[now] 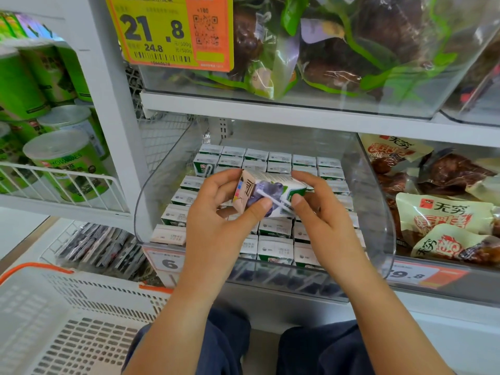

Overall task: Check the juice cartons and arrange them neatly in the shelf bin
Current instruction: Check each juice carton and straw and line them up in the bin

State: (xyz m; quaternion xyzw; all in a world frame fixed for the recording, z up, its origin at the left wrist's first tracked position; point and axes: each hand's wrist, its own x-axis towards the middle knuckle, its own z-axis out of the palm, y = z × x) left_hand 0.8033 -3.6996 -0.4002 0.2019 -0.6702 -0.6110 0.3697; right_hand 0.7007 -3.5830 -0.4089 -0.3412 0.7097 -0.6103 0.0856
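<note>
1. The clear shelf bin [151, 201] held rows of small juice cartons [276, 249] standing upright, tops showing printed dates.
2. One held carton [266, 193] was raised above the middle rows of the bin, lying on its side, its blueberry picture and attached straw facing up.
3. The left hand [216, 212] had its grip curled round the carton's left end, thumb pressed on the front face.
4. The right hand [322, 212] had its grip pinching the carton's right end, thumb on the near edge and fingers behind.
5. Left of the bin stood green canisters [62, 163] behind a wire rail.
6. Right of the bin lay packets of packaged meat [443, 212].
7. Below and left of the bin sat a white basket [67, 320] with an orange rim.
8. Above the bin hung a yellow price tag [162, 31].
</note>
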